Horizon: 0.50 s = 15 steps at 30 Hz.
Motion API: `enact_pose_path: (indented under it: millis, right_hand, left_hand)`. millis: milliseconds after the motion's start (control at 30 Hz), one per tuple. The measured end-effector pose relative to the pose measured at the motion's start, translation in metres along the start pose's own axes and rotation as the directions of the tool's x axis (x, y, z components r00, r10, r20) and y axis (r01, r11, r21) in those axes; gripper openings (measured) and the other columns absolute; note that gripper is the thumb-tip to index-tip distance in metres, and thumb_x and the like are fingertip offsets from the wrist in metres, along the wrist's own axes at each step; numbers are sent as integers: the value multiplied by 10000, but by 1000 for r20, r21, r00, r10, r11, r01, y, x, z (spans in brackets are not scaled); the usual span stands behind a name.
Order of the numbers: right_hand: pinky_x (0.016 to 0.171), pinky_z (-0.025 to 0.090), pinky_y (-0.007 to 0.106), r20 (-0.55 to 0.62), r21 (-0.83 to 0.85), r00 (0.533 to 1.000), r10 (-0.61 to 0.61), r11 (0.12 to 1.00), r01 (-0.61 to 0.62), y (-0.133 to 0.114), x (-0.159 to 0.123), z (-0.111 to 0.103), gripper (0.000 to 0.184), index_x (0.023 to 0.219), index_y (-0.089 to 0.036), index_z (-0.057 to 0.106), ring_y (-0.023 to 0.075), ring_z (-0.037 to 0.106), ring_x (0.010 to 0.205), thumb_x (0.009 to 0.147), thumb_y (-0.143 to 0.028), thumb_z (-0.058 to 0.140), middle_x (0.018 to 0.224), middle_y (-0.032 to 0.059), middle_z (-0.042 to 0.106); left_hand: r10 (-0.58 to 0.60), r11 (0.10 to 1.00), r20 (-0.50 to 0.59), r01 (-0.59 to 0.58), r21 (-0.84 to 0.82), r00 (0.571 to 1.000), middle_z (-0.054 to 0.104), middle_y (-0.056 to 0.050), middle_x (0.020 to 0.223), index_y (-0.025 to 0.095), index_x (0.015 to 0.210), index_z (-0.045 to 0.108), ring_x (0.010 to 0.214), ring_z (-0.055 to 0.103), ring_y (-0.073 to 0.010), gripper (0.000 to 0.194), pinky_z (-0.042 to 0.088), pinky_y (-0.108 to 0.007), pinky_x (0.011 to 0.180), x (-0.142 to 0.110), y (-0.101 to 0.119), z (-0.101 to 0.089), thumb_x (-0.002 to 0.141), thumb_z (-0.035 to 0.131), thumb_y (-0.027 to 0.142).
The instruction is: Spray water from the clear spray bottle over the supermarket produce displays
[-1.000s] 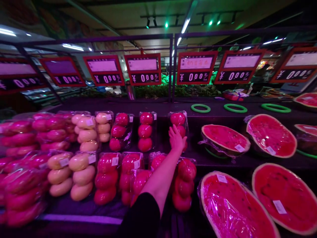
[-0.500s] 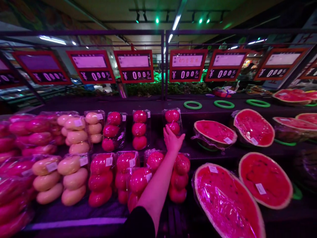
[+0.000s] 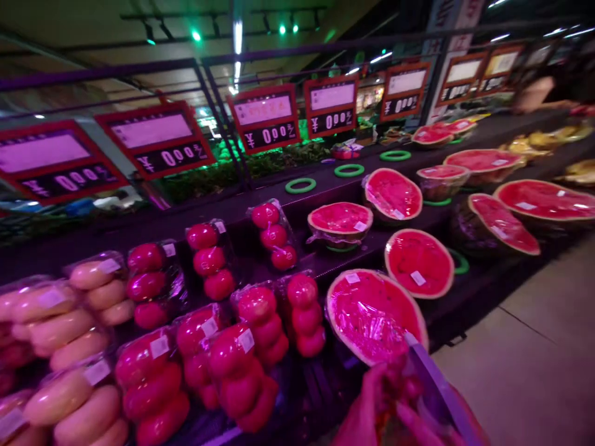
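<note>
At the bottom of the view, my left hand (image 3: 365, 412) is closed around a plastic-wrapped pack of tomatoes (image 3: 395, 384), held close to me. My right hand (image 3: 413, 427) is partly cut off by the frame edge, its fingers against the underside of the pack. The pack's clear tray edge (image 3: 439, 387) catches the light and hides part of the fruit. Just beyond my hands lies a cling-wrapped half watermelon (image 3: 372, 316). Wrapped stacks of tomatoes (image 3: 260, 316) stand to the left on the dark display.
Further wrapped packs of pale fruit (image 3: 79, 396) fill the lower left. Cut watermelons (image 3: 483, 167) line the stall's right side, with yellow fruit beyond. Red price signs (image 3: 264, 118) hang along a metal rail. A person (image 3: 534, 93) stands at the far end. A tiled floor (image 3: 525, 371) runs along the right.
The view has swung right and tilted. The pack of tomatoes has left the back row, and my outstretched arm has drawn back with it to the bottom of the view.
</note>
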State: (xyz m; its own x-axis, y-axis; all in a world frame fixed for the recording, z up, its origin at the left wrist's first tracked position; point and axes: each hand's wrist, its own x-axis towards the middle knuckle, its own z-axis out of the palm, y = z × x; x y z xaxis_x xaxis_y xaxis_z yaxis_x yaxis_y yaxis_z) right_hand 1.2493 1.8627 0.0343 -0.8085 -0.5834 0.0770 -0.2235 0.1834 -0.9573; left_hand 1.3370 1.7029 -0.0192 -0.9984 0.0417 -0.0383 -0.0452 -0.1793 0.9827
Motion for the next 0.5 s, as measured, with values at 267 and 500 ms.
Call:
enact_pose_path:
  millis: [267,500]
  right_hand:
    - [736,607,316,51,253,994,-98,964,82,-3,-3,-68,349,1142,-231,609,204,711,776,847,-383,718,943,43,727]
    - [663,492,260,242,149,942,-234,968,202,9,-57,-127,366,963,-234,618,164,630,717,606,-155,607,856,-19,699]
  left_hand:
    - [121,957,-105,-88,276,987,369,-201,1714,228,1680,141,1570,396,-357,1094,305,-499,1312,24,18,92,853,746,609]
    - [-78,959,-369,171,226,926,599,-169,1545,284,1598,332,1425,582,-362,855,451,-492,1218,9,-39,167,846,707,439]
